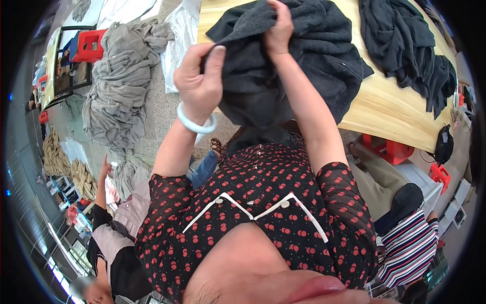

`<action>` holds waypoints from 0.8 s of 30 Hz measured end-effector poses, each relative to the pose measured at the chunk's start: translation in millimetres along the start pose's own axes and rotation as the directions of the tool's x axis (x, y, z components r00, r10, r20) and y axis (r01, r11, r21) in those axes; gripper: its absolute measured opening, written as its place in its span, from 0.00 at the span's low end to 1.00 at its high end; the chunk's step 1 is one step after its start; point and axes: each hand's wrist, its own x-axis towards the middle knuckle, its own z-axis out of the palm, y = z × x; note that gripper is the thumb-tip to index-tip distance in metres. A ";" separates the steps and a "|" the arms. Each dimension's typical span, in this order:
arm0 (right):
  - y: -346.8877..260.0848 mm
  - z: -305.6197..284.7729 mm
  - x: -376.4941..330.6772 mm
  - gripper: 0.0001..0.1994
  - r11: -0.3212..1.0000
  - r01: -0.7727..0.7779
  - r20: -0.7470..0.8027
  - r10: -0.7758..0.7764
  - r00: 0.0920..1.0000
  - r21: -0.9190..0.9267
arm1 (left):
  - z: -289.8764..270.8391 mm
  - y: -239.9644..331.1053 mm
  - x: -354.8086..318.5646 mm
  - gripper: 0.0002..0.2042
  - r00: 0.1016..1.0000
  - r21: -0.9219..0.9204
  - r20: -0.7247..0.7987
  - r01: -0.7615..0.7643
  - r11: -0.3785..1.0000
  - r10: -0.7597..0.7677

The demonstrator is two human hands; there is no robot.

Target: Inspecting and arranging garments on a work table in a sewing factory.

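Observation:
A dark grey knitted garment (298, 66) hangs from both my hands over the near edge of a pale wooden table (390, 109). My left hand (199, 81), with a pale bangle on its wrist, pinches the garment's left edge between thumb and fingers. My right hand (279, 31) grips a fold of the same garment higher up, near the top of the view. The lower part of the garment drapes down against my red-dotted black blouse.
A second heap of dark grey garments (410, 48) lies at the table's right end. Light grey garments (119, 86) are piled on the floor to the left. Red plastic stools (88, 45) stand nearby. One person sits at the lower left, another in stripes at the lower right.

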 end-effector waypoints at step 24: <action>9.5 -220.0 197.6 0.11 0.425 0.483 0.153 -0.609 0.778 -0.766 | -58.5 -142.5 63.8 0.09 0.896 -0.061 -0.348 0.270 0.961 -0.274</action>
